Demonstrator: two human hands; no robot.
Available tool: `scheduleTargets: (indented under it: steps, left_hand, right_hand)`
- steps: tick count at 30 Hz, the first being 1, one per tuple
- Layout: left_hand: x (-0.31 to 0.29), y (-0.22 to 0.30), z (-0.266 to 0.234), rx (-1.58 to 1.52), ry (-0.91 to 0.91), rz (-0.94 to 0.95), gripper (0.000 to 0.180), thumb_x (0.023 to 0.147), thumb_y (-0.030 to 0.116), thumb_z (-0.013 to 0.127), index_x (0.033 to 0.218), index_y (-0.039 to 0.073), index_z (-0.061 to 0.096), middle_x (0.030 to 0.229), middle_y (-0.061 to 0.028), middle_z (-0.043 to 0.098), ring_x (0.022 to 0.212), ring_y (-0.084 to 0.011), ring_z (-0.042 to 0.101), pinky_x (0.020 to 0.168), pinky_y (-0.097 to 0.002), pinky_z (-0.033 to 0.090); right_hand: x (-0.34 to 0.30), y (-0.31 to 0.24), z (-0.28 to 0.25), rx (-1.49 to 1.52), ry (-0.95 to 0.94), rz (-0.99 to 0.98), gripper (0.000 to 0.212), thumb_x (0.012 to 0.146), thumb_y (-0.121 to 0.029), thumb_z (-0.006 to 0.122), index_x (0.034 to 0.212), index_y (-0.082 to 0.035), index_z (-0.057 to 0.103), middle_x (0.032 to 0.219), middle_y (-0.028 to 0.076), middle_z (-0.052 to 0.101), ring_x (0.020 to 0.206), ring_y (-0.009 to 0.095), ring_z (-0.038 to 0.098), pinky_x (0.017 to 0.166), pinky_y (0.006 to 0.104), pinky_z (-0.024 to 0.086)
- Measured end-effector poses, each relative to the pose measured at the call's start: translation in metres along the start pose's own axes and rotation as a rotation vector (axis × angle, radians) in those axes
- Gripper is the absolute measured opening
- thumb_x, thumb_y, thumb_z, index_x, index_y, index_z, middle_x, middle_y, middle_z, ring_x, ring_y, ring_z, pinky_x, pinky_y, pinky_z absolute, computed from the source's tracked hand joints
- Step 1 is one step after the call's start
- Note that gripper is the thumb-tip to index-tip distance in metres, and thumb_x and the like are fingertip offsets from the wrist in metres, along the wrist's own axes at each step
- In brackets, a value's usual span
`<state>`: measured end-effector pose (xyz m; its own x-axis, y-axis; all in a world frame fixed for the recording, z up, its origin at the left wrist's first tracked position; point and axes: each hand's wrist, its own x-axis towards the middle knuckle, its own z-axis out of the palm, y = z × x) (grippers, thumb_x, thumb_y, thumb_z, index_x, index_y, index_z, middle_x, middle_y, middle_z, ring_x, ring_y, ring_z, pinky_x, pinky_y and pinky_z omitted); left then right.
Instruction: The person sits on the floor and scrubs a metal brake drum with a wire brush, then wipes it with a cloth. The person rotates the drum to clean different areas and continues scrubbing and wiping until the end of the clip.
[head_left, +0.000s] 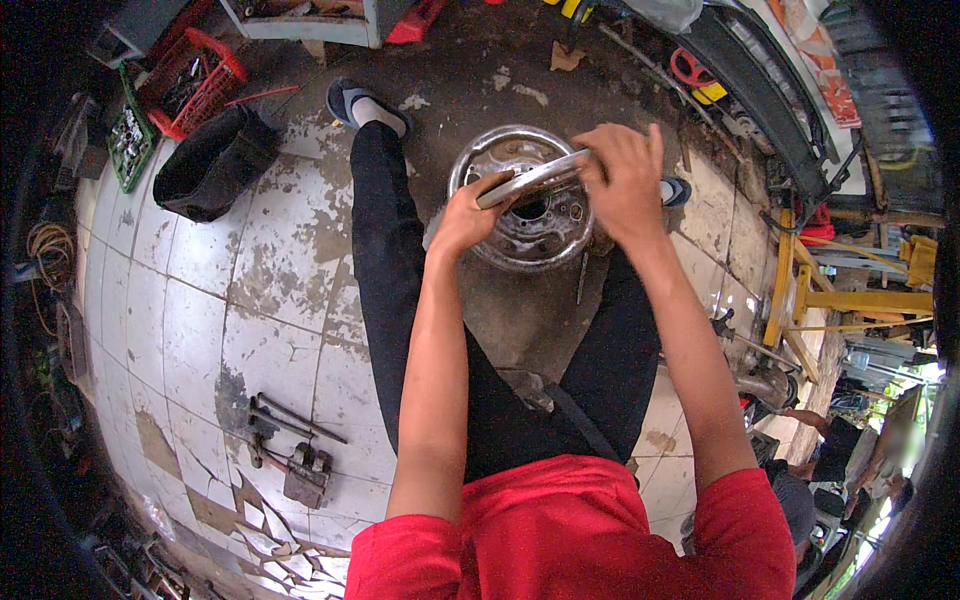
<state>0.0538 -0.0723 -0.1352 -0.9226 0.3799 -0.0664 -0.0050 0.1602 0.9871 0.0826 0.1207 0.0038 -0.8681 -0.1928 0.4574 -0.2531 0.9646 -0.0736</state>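
Gripping metal band [540, 178] with left hand [473, 213] above wheel rim [530, 240]; right hand [622, 180] blurred, can't tell grip; slack hold could drop it.

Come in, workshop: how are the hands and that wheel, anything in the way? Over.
Left hand gripping a metal piece. Right hand at its other end, grip unclear. Wheel below, between the legs, partly hidden by the piece.

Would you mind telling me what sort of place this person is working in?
Probably a repair workshop, perhaps for vehicles: a metal wheel, a vise-like tool and a red basket of what look like metal parts are in view.
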Motion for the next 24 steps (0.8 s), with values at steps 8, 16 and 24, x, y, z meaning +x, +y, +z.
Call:
scheduleTargets:
  steps: [8,16,24]
  left_hand:
    - [0.001,0.005,0.001,0.030,-0.053,-0.042,0.039,0.089,0.018,0.069,0.125,0.008,0.063,0.109,-0.0173,0.070,0.101,-0.0274,0.067,0.089,-0.0351,0.049]
    - [0.008,-0.028,-0.008,0.034,-0.123,0.229,0.037,0.082,0.010,0.066,0.118,0.005,0.066,0.112,-0.0118,0.070,0.101,-0.0210,0.066,0.089,-0.0341,0.051]
    - [0.005,0.004,-0.003,0.032,-0.051,-0.141,0.042,0.092,0.030,0.067,0.130,0.012,0.061,0.110,-0.0183,0.069,0.101,-0.0275,0.066,0.088,-0.0354,0.049]
  right_hand:
    - [-0.006,0.014,0.029,0.030,0.276,0.171,0.015,0.087,-0.024,0.064,0.091,-0.010,0.064,0.094,0.013,0.062,0.103,0.033,0.055,0.103,0.0546,0.033]
    - [-0.023,-0.087,0.056,-0.008,-0.131,-0.178,0.032,0.086,-0.035,0.066,0.103,-0.008,0.070,0.110,0.005,0.066,0.120,0.023,0.054,0.115,0.0603,0.019]
    - [0.017,-0.026,0.012,-0.010,0.008,-0.033,0.021,0.090,-0.031,0.061,0.098,-0.013,0.070,0.105,0.004,0.067,0.112,0.025,0.057,0.112,0.0593,0.024]
